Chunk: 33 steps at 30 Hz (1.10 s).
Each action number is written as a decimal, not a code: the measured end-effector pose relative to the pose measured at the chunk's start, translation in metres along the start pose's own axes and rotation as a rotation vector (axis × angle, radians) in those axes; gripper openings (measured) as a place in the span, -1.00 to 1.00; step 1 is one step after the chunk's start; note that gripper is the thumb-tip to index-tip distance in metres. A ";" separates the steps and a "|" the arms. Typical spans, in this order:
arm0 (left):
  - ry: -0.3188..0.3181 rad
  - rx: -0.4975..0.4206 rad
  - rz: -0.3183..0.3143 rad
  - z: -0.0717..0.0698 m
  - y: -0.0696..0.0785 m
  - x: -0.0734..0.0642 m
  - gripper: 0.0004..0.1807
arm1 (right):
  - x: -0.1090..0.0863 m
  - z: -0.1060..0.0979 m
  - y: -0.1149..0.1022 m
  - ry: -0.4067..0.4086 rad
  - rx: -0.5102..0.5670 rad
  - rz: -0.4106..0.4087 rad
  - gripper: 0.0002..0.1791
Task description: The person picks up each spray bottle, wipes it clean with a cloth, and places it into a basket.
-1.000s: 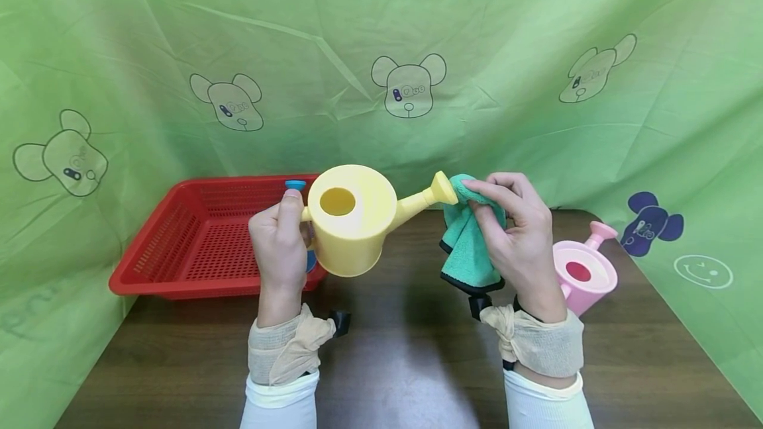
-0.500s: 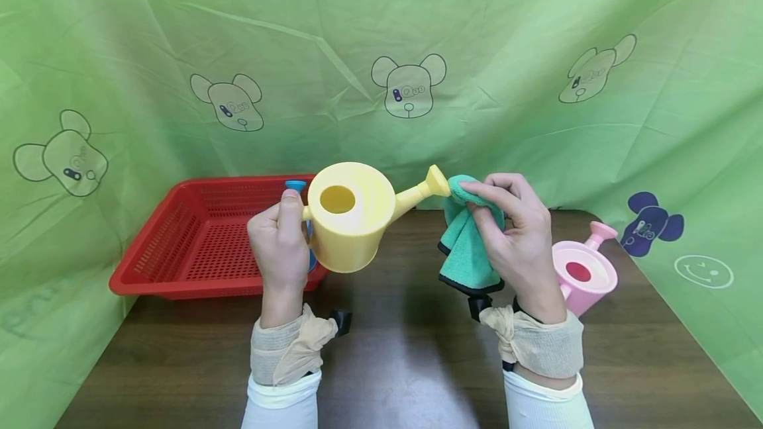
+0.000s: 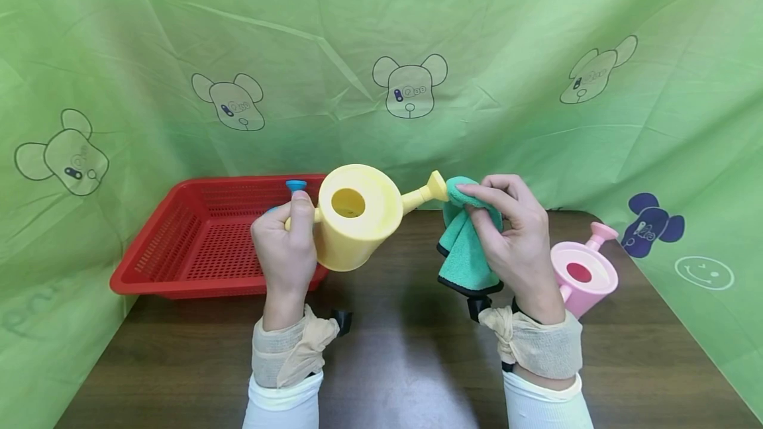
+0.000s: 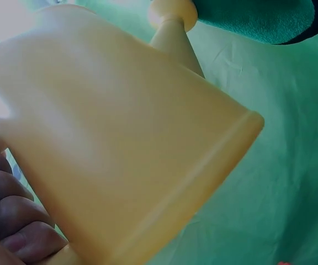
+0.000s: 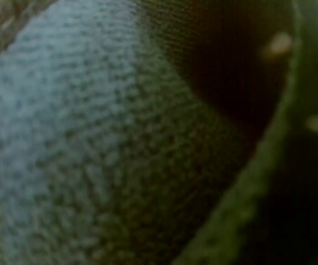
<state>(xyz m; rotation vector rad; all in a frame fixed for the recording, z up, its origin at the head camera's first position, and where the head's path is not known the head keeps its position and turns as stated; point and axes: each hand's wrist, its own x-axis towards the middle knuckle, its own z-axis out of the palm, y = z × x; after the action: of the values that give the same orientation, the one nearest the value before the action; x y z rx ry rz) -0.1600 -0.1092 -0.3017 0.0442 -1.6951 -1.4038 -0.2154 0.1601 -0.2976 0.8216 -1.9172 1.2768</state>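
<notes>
- Although the head view shows only the back and raised thumb of the left hand (image 3: pixel 283 247), the left wrist view reveals its fingers (image 4: pixel 15 215) curled closely through the handle of the yellow toy watering can (image 3: pixel 363 230).
- From the head view alone comes the grip of the right hand (image 3: pixel 518 243): thumb and forefinger pinch a green cloth with black hem (image 3: pixel 471 257), its folds hanging below. Blurred fabric fills the right wrist view; I cannot tell which fabric.
- Held above the surface (image 3: pixel 381 376), the watering can shows its round top opening to the head camera; the left wrist camera sees its smooth side and ridged base edge instead.
- Both of these views put the spout's yellow rose (image 3: pixel 438 185) right at the cloth; I cannot tell whether they touch.
- Beyond the left hand, the head view has a red plastic basket (image 3: pixel 197 288), a blue flared piece (image 3: pixel 296 185) showing over the thumb, mostly hidden.
- Beside the right hand, a pink toy watering can (image 3: pixel 587 273) stands partly covered by it.
- Behind hangs a green backdrop (image 3: pixel 328 12) printed with round-eared heads.
</notes>
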 end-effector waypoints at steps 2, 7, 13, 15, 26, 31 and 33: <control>-0.009 0.001 0.017 0.000 0.000 0.000 -0.32 | 0.000 0.000 0.000 0.006 0.001 -0.002 -0.67; -0.030 0.013 0.059 -0.001 0.000 0.000 -0.33 | -0.001 0.001 0.001 0.012 0.003 -0.012 -0.67; -0.061 0.017 0.086 -0.002 -0.001 0.000 -0.35 | -0.001 0.000 0.001 0.009 0.014 -0.006 -0.68; -0.067 0.015 0.097 -0.003 0.000 0.001 -0.36 | 0.000 0.000 0.001 0.001 0.012 -0.003 -0.68; -0.087 -0.022 0.106 -0.007 -0.003 0.003 -0.38 | 0.001 0.000 -0.001 -0.013 0.019 0.001 -0.67; -0.065 -0.008 0.116 -0.006 -0.001 0.003 -0.37 | 0.002 0.003 -0.004 0.009 0.006 -0.026 -0.67; -0.055 0.006 0.114 -0.005 -0.001 0.003 -0.36 | 0.002 0.005 -0.004 0.008 -0.012 -0.037 -0.68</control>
<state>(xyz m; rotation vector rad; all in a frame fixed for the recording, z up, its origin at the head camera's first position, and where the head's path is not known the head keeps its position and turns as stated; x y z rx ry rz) -0.1591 -0.1149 -0.3006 -0.0871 -1.7192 -1.3254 -0.2140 0.1543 -0.2953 0.8409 -1.8935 1.2429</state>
